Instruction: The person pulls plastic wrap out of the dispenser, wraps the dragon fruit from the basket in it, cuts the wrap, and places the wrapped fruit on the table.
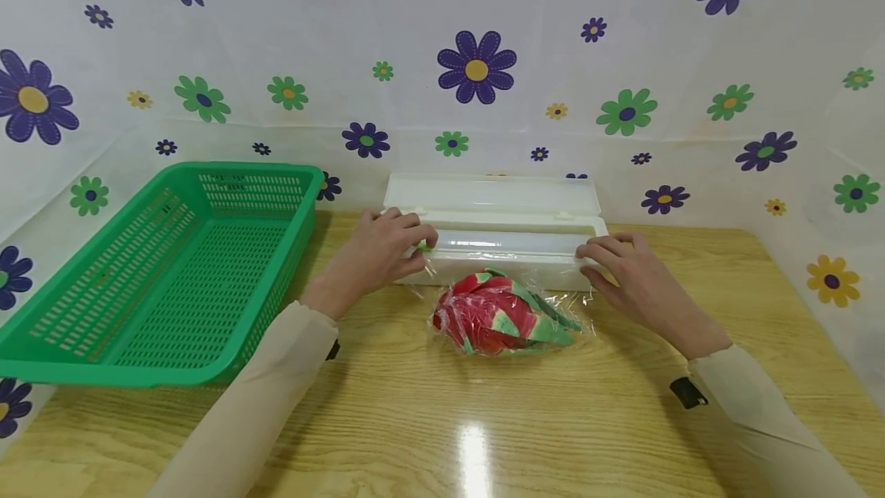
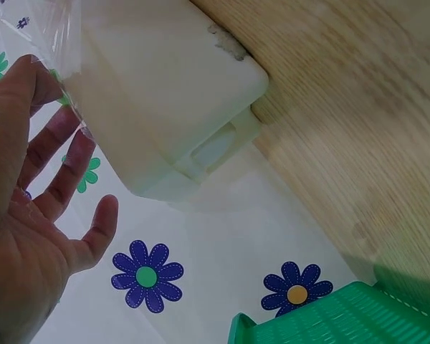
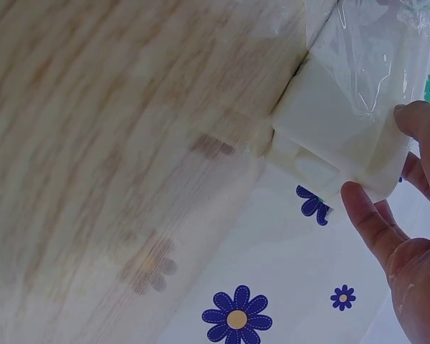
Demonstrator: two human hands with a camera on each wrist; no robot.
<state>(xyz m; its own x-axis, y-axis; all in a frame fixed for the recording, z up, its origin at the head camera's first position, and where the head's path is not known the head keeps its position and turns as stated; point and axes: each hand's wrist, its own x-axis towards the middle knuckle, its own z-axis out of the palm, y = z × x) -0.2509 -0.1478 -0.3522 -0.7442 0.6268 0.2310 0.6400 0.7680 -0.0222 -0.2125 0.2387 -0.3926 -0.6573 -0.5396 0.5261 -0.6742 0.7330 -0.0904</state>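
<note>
A white cling film box [image 1: 498,275] lies on the table with its lid [image 1: 491,192] raised and a film roll [image 1: 512,241] inside. My left hand [image 1: 376,248] is at its left front edge, thumb and fingertips pinching a small green slide cutter [image 1: 425,246]. At the other end, my right hand [image 1: 639,283] grips the box's corner; the right wrist view shows the thumb against the front face. In front of the box sits a red and green dragon fruit [image 1: 494,317], with clear film [image 3: 365,57] over it reaching up to the box edge.
A green perforated basket [image 1: 276,329] stands on the left of the wooden table [image 1: 415,421], beside my left forearm. Behind the box hangs a white flower-patterned cloth [image 1: 539,121]. Dark straps show at both wrists.
</note>
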